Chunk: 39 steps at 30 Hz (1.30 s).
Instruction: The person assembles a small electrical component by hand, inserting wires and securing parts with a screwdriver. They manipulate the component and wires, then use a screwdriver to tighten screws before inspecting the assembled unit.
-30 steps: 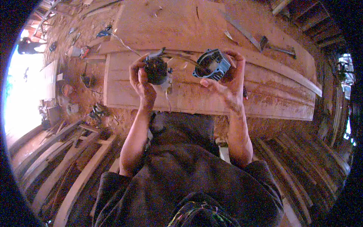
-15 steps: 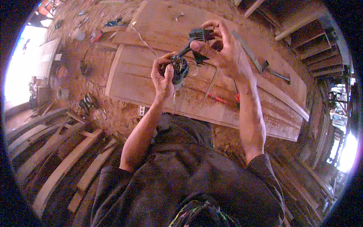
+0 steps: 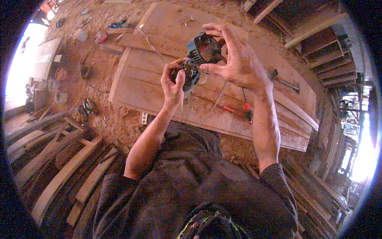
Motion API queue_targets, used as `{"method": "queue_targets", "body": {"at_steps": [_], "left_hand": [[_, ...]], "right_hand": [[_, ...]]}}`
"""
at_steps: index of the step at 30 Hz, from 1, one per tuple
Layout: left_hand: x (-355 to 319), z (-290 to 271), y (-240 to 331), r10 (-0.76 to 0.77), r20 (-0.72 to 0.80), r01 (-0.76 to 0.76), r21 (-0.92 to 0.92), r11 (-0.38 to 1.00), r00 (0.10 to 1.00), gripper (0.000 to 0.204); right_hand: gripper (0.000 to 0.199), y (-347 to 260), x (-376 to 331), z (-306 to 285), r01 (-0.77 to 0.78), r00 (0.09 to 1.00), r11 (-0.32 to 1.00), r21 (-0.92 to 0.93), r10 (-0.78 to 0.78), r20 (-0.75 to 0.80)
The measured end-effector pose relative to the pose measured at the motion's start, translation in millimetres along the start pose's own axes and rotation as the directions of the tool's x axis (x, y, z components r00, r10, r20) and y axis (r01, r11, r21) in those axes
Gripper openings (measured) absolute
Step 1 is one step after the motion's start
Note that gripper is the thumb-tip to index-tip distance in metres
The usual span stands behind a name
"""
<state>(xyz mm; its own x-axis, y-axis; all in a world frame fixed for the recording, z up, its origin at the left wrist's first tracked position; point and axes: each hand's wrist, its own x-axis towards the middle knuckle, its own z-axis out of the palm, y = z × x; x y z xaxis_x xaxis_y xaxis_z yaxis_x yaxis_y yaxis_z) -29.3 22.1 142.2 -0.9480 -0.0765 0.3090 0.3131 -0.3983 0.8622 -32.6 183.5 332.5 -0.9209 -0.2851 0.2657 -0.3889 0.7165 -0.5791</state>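
My left hand [image 3: 174, 81] is closed round a dark, round power-tool part [image 3: 191, 75] with loose wires at its open end, the thumb resting on it. Right beside it is a teal-and-black vented tool housing [image 3: 205, 47], its hollow side turned up. My right hand [image 3: 238, 61] curves round this housing, fingers over its far edge and thumb at the near edge. Whether the two parts touch cannot be made out. A thin pale cord [image 3: 149, 42] runs over the boards toward the left hand.
Wide wooden boards [image 3: 139, 81] lie under my hands. On them are a red-handled tool [image 3: 230, 110] and a hammer-like tool [image 3: 286, 83]. Curved timber pieces [image 3: 67, 179] fill the lower left. Wooden framing [image 3: 318, 32] stands at the upper right; a red-and-black object [image 3: 101, 37] lies on the dusty ground.
The housing in my right hand has turned, showing its hollow side, and has come slightly left. My right fingers have spread wider round it. My left hand has barely moved.
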Motion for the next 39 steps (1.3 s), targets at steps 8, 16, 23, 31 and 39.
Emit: {"method": "queue_targets", "body": {"at_steps": [8,16,23,31,39], "left_hand": [[1.4,-2.3,6.6,-0.034,0.006,0.035,-0.021,0.999,0.999,0.024],[2.3,-7.9,1.7,-0.063,-0.002,0.063,0.030,0.998,0.998,0.028],[0.7,-5.8,5.1,-0.089,0.032,0.089,-0.002,0.996,0.996,0.031],[2.5,-7.2,0.7,-0.036,0.031,0.034,0.062,0.998,0.999,0.030],[1.5,-7.7,-4.3,-0.049,0.018,0.049,-0.030,0.998,0.999,0.024]], "right_hand": [[0.067,5.1,9.0,-5.8,0.170,0.976,0.985,-0.023,-0.166,0.143],[0.053,21.8,19.7,-7.2,0.218,0.930,0.969,0.117,-0.242,0.277],[0.046,21.7,14.0,-11.0,0.230,0.953,0.969,-0.091,-0.205,0.224],[0.039,43.1,-7.9,5.6,-0.176,0.984,0.955,0.238,0.175,0.028],[0.036,63.9,-7.6,-3.0,-0.116,0.982,0.988,0.100,0.099,0.163]]}}
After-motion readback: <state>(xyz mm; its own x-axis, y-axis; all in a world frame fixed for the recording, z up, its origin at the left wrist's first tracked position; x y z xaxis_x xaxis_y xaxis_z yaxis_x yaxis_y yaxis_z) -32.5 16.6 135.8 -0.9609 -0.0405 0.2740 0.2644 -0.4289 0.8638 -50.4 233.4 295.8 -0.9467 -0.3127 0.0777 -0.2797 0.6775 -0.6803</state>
